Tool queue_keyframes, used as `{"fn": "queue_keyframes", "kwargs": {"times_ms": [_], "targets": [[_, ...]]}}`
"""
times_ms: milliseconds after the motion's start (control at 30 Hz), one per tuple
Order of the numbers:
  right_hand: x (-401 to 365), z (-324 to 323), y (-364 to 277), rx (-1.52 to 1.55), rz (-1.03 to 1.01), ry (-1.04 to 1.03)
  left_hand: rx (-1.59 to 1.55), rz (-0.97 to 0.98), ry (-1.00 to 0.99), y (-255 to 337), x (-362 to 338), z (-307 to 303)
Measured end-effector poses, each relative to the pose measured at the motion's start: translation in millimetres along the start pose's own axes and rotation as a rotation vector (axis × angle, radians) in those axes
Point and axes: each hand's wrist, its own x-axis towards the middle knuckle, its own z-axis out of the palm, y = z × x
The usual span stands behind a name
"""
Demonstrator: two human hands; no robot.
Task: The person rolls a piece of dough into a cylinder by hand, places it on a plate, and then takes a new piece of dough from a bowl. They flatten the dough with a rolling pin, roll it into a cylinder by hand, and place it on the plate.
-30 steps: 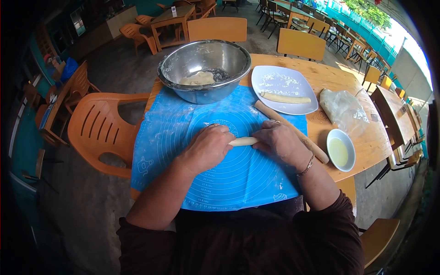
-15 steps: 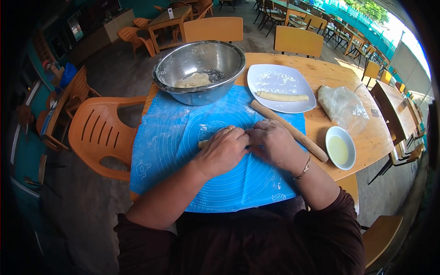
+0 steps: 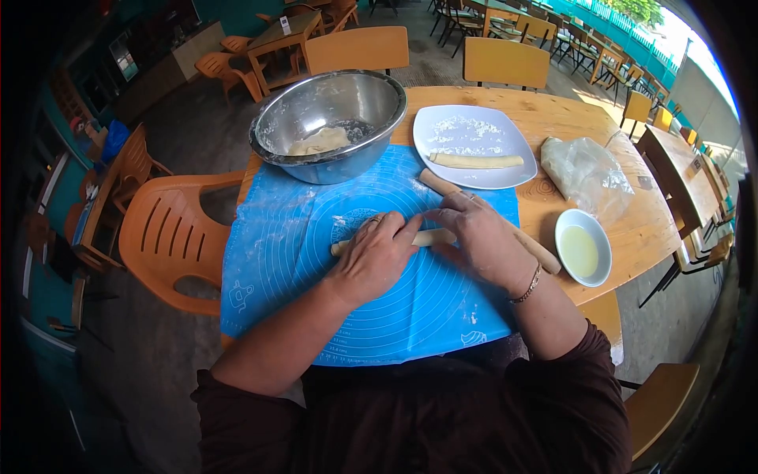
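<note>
A thin roll of dough lies across the middle of the blue silicone mat. My left hand is bent over its left part, fingers and thumb closed about it. My right hand is over the right end, thumb and forefinger apart on either side of the roll, and its forefinger reaches close to my left fingertips. Behind my right hand runs a wooden rolling pin, its middle hidden by that hand. Beyond the mat, a white plate dusted with flour bears another finished-looking dough roll.
A steel bowl with a lump of dough stands at the back left, over the mat's edge. To the right are a clear plastic bag and a small bowl of yellowish liquid. An orange chair adjoins the table's left side.
My hands have parted slightly, and my right fingers have spread, so more of the dough roll shows between and beneath them. The whole view has shifted a little.
</note>
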Motion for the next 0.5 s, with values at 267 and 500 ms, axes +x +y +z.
{"fn": "queue_keyframes", "kwargs": {"times_ms": [267,500], "targets": [[-1.0,5.7,1.3,0.023,-0.031,-0.176,-0.006,0.008,-0.067,-9.8,-2.5,-13.1],[0.3,-10.9,6.2,-0.029,0.047,-0.305,0.060,-0.122,-0.158,-20.1,-20.5,-44.5]]}}
